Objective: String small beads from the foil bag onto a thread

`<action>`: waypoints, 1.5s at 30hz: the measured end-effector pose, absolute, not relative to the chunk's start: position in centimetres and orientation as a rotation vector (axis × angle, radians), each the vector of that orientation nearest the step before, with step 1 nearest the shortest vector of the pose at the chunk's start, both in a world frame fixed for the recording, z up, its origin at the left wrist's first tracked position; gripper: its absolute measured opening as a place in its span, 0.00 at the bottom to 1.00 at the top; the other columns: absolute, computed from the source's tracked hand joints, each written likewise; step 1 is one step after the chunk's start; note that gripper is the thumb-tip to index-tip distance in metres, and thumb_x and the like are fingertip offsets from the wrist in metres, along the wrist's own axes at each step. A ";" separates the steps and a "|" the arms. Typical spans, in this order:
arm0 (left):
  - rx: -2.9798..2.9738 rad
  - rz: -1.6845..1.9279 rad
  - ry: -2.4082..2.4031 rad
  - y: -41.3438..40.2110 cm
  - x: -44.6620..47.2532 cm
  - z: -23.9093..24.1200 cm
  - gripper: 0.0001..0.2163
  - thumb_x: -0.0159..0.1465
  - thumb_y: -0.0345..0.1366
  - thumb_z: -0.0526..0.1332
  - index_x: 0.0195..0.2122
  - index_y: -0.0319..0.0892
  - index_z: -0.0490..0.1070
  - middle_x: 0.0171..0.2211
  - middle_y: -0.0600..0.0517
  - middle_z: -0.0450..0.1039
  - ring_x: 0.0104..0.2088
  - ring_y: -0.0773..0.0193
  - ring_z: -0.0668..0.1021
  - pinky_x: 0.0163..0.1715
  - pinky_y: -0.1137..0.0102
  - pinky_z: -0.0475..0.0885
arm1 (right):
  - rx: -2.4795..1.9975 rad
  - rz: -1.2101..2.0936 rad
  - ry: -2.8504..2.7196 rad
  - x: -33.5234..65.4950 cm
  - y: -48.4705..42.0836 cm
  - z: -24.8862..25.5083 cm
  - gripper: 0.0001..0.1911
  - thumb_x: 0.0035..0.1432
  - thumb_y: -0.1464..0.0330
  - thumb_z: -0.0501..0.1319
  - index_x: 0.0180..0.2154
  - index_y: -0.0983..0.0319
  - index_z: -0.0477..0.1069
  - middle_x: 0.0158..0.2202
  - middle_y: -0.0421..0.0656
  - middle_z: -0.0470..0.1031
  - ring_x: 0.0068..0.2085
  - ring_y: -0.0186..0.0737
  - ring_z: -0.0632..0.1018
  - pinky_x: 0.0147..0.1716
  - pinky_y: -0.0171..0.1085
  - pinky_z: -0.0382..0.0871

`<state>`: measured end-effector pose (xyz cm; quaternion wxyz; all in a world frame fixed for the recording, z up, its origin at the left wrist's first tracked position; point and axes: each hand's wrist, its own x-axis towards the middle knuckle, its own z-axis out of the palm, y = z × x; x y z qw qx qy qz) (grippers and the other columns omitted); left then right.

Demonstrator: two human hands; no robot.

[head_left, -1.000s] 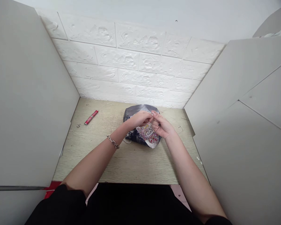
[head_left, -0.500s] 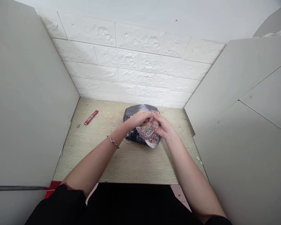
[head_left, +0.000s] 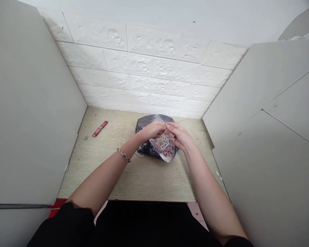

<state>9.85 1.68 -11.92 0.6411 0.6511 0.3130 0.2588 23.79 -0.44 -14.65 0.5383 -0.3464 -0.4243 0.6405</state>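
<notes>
My left hand is closed in a pinch above an open dark blue patterned bag with a silvery lining. My right hand meets it from the right, thumb and forefinger pinched together at the left fingertips. What lies between the fingers is too small to make out. Below both hands, many small pink, red, white and clear beads lie in the bag's opening. A dark ring-like spot shows on my right hand. A silver chain bracelet circles my left wrist.
On the wooden table, a red tube-like stick lies at the left, with a small metal piece beside it. Thin thread lies right of the bag. Grey panels stand on both sides; a white brick-pattern wall is behind.
My right fingers have closed in from a looser, more open pose to a pinch against the left fingertips. My left hand and the bag have barely moved.
</notes>
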 end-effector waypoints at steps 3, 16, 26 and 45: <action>1.470 0.587 0.709 1.7 9.8 -12.1 0.09 0.57 0.32 0.51 0.20 0.39 0.58 0.14 0.60 0.45 0.13 0.78 0.50 0.13 0.77 0.43 | -0.875 1.466 -1.067 24.0 -0.5 -14.5 0.13 0.39 0.67 0.66 0.30 0.65 0.70 0.18 0.36 0.69 0.14 0.20 0.56 0.13 0.27 0.42; 1.412 0.609 0.734 2.0 9.9 -12.1 0.10 0.59 0.33 0.47 0.21 0.39 0.57 0.15 0.61 0.43 0.12 0.79 0.49 0.12 0.78 0.43 | -1.039 1.187 -1.186 23.5 -0.8 -13.8 0.12 0.38 0.65 0.64 0.28 0.64 0.69 0.18 0.35 0.67 0.17 0.24 0.58 0.17 0.30 0.46; 1.417 0.641 0.751 2.0 10.2 -12.2 0.08 0.59 0.33 0.49 0.23 0.41 0.53 0.15 0.62 0.45 0.12 0.79 0.50 0.12 0.79 0.43 | -1.050 1.163 -1.113 23.2 -0.7 -14.1 0.14 0.37 0.64 0.65 0.29 0.64 0.70 0.16 0.33 0.63 0.15 0.23 0.54 0.15 0.30 0.43; 1.828 0.848 0.936 1.6 10.3 -12.0 0.09 0.55 0.38 0.51 0.20 0.40 0.59 0.14 0.60 0.51 0.17 0.74 0.57 0.19 0.75 0.52 | -0.746 1.618 -0.774 23.7 -0.7 -14.3 0.15 0.39 0.69 0.67 0.31 0.62 0.66 0.13 0.28 0.51 0.14 0.20 0.50 0.11 0.25 0.44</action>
